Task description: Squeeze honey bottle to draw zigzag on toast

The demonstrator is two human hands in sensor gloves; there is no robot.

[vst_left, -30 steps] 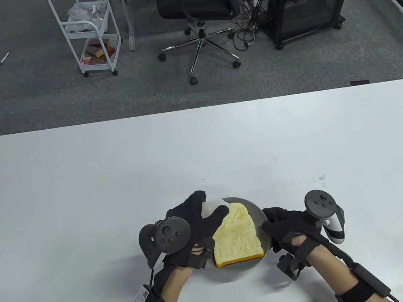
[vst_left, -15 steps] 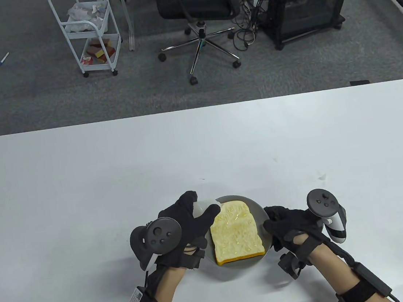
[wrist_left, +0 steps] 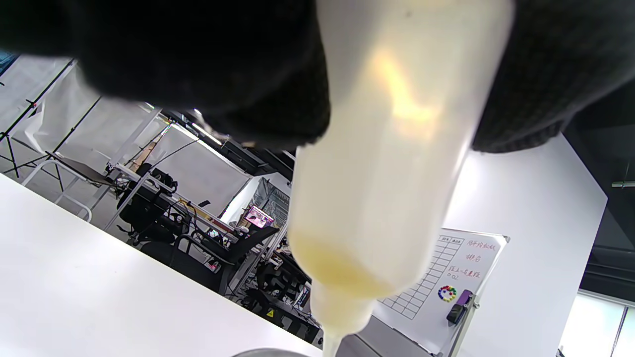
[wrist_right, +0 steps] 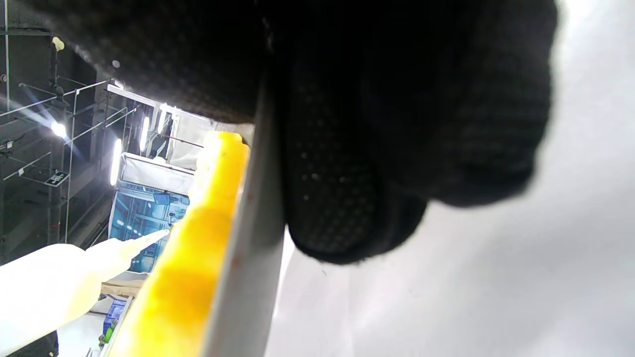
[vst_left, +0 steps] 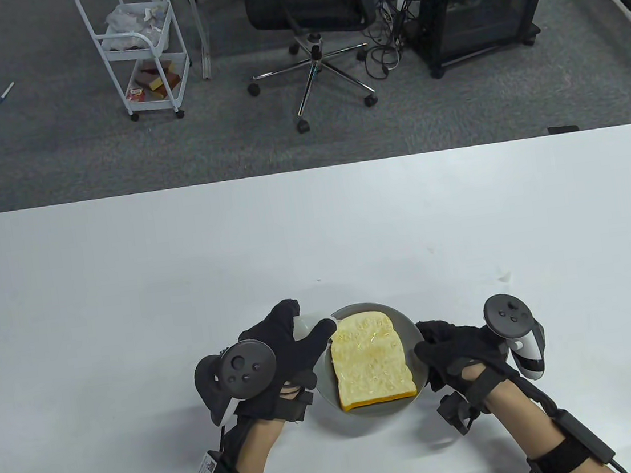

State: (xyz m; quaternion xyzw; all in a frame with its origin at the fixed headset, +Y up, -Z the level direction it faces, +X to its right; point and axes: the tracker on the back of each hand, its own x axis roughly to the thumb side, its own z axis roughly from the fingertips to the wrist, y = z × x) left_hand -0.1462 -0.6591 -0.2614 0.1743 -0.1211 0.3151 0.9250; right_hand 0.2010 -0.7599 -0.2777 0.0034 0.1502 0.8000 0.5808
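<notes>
White bench (vst_left: pixel 126 283) is filling the lower part of the table view, with grey carpet, a wheeled cart (vst_left: pixel 137 48) and an office chair (vst_left: pixel 310 7) lying beyond its far edge. Near the front edge, a grey plate (vst_left: pixel 372 419) is carrying the toast (vst_left: pixel 369 359), whose surface is showing a glossy sheen of honey. Left hand (vst_left: pixel 275 356) is gripping the honey bottle (vst_left: pixel 303 326), fingers and thumb wrapped around its pale body; in the left wrist view the bottle (wrist_left: pixel 392 163) is pointing nozzle-down, with amber honey pooled at the neck. Right hand (vst_left: pixel 456 348) is resting against the plate's right rim, and in the right wrist view a gloved finger (wrist_right: pixel 337 188) is pressing on that rim, though whether the fingers are curling under it cannot be told. Toast is lying just to the right of the left hand, its long axis running from the near crust to the rounded far end. Bottle is sitting at the plate's far-left edge, beside the toast's far-left corner, so any further pass would probably be sweeping rightward and nearward.
</notes>
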